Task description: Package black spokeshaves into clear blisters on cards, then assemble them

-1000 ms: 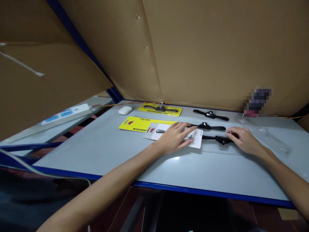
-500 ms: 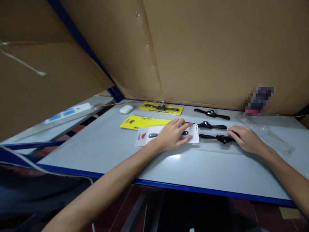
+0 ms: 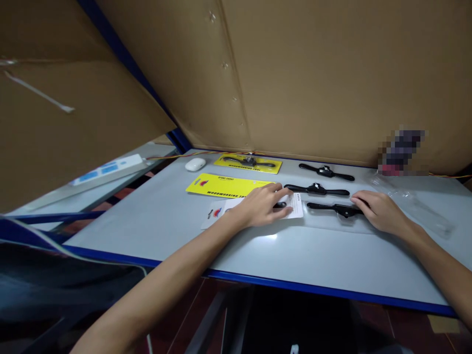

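My left hand [image 3: 263, 204] lies over a white printed card [image 3: 297, 205], its fingers apart and bent on the card's right part. Beneath the hand, part of a dark handle shows on the card. At the right, my right hand [image 3: 379, 211] has its thumb and fingers together at the right end of the nearest black spokeshave [image 3: 335, 209]. Behind it lie a second black spokeshave [image 3: 316, 189] and a third [image 3: 326, 171]. A yellow card [image 3: 228, 187] lies flat behind my left forearm.
A yellow card with a packaged spokeshave [image 3: 249, 162] and a white rounded case [image 3: 195, 164] lie at the back. Clear plastic packaging [image 3: 420, 209] is at the right, near a pixelated item [image 3: 401, 152]. Cardboard walls [image 3: 313, 73] rise behind; a power strip [image 3: 108, 169] stands left.
The white card has turned slightly, its left end now nearer the table's front edge. My left hand has shifted slightly with it, and more of the yellow card shows. The view has moved a little.
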A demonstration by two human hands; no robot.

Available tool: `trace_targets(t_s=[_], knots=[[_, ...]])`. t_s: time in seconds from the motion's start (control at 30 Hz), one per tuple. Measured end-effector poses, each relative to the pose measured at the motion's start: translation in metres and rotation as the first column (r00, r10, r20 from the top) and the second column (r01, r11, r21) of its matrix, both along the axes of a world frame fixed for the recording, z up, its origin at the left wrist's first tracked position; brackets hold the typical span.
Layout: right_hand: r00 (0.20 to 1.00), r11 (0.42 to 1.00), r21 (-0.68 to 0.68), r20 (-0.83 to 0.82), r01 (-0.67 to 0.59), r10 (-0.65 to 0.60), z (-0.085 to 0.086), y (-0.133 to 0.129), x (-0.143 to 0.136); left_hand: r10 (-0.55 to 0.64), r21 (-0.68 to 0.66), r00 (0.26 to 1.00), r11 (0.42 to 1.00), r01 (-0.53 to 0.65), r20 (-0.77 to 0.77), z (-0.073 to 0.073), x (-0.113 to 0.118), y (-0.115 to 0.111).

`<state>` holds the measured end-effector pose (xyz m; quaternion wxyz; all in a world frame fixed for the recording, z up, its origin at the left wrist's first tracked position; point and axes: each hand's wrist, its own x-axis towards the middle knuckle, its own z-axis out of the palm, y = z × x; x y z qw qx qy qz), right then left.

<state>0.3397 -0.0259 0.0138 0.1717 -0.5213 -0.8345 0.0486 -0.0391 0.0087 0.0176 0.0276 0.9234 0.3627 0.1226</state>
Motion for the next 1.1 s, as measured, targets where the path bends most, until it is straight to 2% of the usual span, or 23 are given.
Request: trace_targets(t_s=[0.27, 0.47, 0.7, 0.9, 1.0, 1.1], knots=[[0.998, 0.998, 0.042, -0.026, -0.053, 0.054, 0.001, -0.003, -0.001, -0.106, 0.024, 0.992, 0.994, 0.105, 0.066, -0.003, 0.002, -0.003], [0.993, 0.989, 0.099, -0.043, -0.107, 0.112, 0.001, -0.006, -0.006, -0.166, 0.11, 0.978, 0.982, 0.153, 0.126, -0.011, 0.007, -0.003], [0.982, 0.951, 0.244, 0.035, -0.189, 0.186, 0.002, -0.013, -0.014, -0.213, 0.149, 0.974, 0.968, 0.201, 0.071, -0.014, 0.017, -0.008], [0.981, 0.902, 0.387, 0.071, -0.193, 0.18, -0.004, -0.021, -0.035, -0.2, 0.244, 0.98, 0.951, 0.191, 0.014, -0.013, 0.026, -0.014], [0.986, 0.923, 0.347, 0.039, -0.164, 0.161, -0.004, -0.025, -0.044, -0.188, 0.244, 0.982, 0.952, 0.184, -0.006, -0.013, 0.027, -0.014], [0.987, 0.966, 0.207, -0.021, -0.154, 0.162, 0.004, -0.026, -0.045, -0.167, 0.211, 0.986, 0.964, 0.162, 0.009, -0.012, 0.026, -0.013]])
